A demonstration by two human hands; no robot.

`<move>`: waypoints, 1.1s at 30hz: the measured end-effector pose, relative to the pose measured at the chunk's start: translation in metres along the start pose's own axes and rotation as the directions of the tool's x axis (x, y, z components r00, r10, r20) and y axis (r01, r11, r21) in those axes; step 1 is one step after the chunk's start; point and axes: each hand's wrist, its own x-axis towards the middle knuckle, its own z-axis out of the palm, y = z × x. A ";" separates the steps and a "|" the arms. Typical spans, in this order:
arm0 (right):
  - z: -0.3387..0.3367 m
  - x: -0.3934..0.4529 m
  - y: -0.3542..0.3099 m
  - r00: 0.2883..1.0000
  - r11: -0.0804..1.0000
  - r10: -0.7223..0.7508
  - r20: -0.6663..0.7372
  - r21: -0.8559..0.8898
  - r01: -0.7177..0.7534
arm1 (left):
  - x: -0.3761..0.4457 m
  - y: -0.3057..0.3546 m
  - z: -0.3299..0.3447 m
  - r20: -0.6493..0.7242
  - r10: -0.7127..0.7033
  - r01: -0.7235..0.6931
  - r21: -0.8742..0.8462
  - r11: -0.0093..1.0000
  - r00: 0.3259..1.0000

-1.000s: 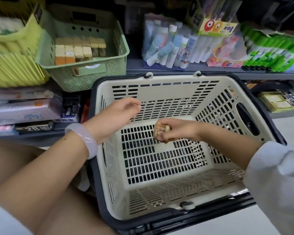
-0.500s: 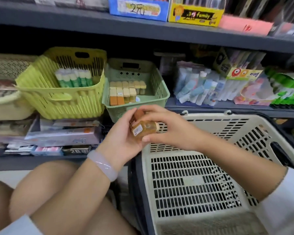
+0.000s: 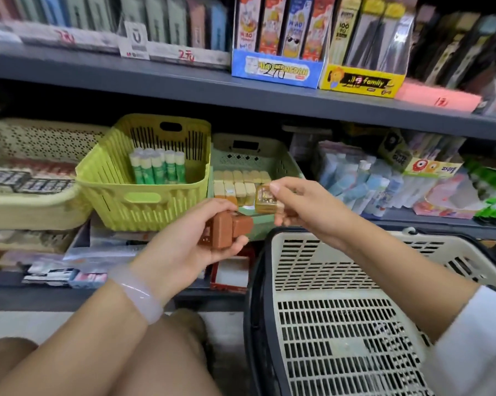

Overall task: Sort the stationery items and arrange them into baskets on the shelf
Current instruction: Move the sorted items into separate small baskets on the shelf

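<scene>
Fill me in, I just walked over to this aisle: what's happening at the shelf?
A person is sorting small stationery items. The left hand holds a couple of brown blocks, and the right hand pinches a small amber box in front of the green basket, which already holds rows of similar pieces. The yellow basket beside it holds glue sticks. The beige shopping basket looks empty.

head cam only | I look from the wearer's head, forward and slightly down | facing the shelf (image 3: 241, 101) straight on, close | knees at the bottom edge, cream shopping basket (image 3: 341, 324) lower right | wide-angle bends the edges | no second view to overlap
</scene>
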 end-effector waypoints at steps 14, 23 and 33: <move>0.012 0.015 -0.008 0.973 0.990 -0.138 0.185 0.043 0.133 | 0.007 -0.002 -0.010 0.023 -0.037 0.034 0.093 0.995 0.999; -0.001 0.038 -0.006 0.981 0.995 -0.096 -0.171 -0.049 0.089 | 0.010 -0.002 -0.011 0.036 0.024 -0.028 0.118 0.993 0.999; -0.010 0.111 0.016 0.914 0.593 0.143 -0.379 -0.707 -0.385 | 0.023 0.007 -0.021 -0.034 0.075 -0.077 -0.044 0.996 0.997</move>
